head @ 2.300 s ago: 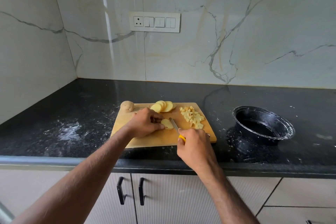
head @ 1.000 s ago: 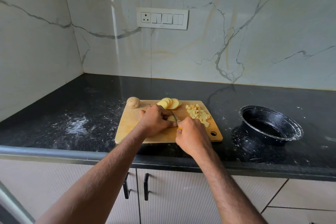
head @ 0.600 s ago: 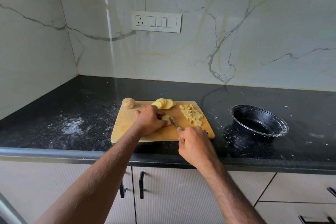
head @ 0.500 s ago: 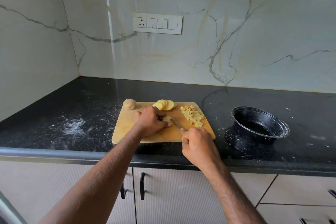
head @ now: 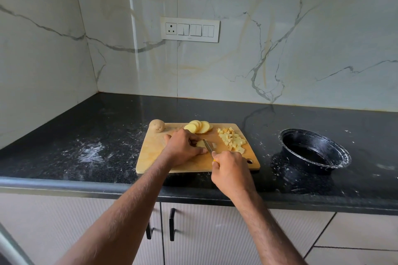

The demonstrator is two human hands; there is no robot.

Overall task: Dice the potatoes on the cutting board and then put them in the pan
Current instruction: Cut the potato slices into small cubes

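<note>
1. Potatoes sit in four lots on your wooden cutting board [head: 155, 157]: a whole unpeeled potato [head: 157, 125] at the far left corner, a fan of round slices [head: 199, 127] along the far edge, a heap of diced pieces [head: 232, 140] on the right side, and one slice [head: 200, 143] at the middle under your fingers.
2. Your left hand [head: 183, 148] curls down over that slice and holds it against the board.
3. Your right hand [head: 230, 170] is closed round the yellow handle of a knife [head: 207, 146]; the blade angles away from you and meets the slice just beside your left fingertips. A small cut bit lies right of the blade.
4. The black pan [head: 314, 150] stands on the tabletop [head: 86, 127] to the right of the board, well apart from it, with white smears on its rim. You cannot see any potato inside it.
5. The tabletop is black speckled stone with a rounded front edge. White powdery smudges streak it left of the board and around the pan.
6. Behind it rise white marble-look wall panels [head: 301, 49] with grey and tan veins, meeting in a corner on your left. A white switch plate [head: 190, 29] with one socket and three switches sits above the board.
7. Below the edge you see pale ribbed cabinet doors with two black handles [head: 171, 224].
</note>
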